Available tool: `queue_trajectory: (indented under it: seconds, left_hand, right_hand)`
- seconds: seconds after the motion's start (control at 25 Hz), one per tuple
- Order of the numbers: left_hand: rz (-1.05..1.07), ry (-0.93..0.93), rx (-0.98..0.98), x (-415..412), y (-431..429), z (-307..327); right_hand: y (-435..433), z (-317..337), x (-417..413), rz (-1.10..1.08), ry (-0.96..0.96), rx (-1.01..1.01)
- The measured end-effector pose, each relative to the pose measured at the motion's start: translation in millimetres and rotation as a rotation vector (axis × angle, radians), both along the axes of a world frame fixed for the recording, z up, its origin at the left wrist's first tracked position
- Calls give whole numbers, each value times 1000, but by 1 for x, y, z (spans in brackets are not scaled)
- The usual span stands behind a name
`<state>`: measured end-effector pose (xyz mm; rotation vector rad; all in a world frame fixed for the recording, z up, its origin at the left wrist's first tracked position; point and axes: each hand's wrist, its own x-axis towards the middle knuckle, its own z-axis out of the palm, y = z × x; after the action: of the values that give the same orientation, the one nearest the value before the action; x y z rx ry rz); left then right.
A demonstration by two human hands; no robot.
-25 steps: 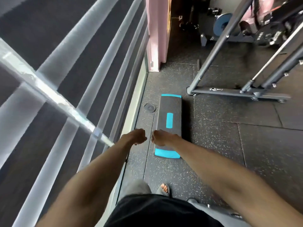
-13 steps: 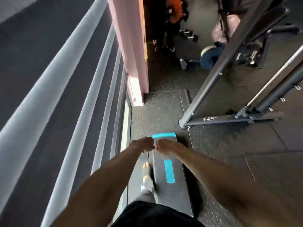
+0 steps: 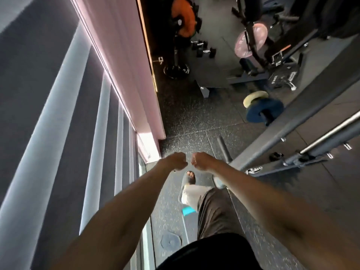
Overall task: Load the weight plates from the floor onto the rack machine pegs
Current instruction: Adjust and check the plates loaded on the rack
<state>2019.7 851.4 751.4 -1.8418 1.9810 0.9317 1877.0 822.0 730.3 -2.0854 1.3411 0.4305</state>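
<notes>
The person stands by the slatted wall with both arms stretched forward. The left hand (image 3: 176, 161) and right hand (image 3: 202, 161) are just beside each other at the same height, each clenched into a fist with nothing in it. One sandalled foot (image 3: 189, 179) is planted on the speckled floor (image 3: 187, 117) below them.

The weight plates are well ahead of the hands. A blue plate (image 3: 270, 110) and a smaller cream plate (image 3: 254, 98) sit touching on a low peg, just beyond the grey rack frame (image 3: 303, 115). Further back, a pink plate (image 3: 243, 42) hangs on an upright stand. An orange plate (image 3: 184, 14) is at the far end, with dumbbells (image 3: 203, 48) between them. A small dark disc (image 3: 170, 240) lies flat on the floor near the person's legs; I cannot tell whether it is a plate.
</notes>
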Motion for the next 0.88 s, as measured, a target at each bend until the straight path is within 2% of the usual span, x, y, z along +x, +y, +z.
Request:
queue_trajectory:
  seconds: [0.32,0.44,0.68,0.76,0.88]
  left_hand:
    - [-67,-26,96,60,-283,-49]
    - [-136,-20,108,64,-379,-43]
    - [-312,-26,192,36,-558,-59]
    - [-395,-33,187,13,-613,-63]
    - [-550,-22,131,-30,-692,-64]
  right_hand:
    - [-261,-43,54,-128,-40,97]
    - [-339,-36,58,-182,40,127]
    - [-484,-38,40,-345,-45,153]
    - [-529,-44,28,-454,-72,138]
    - [-588,-57,1,-731,-101,126]
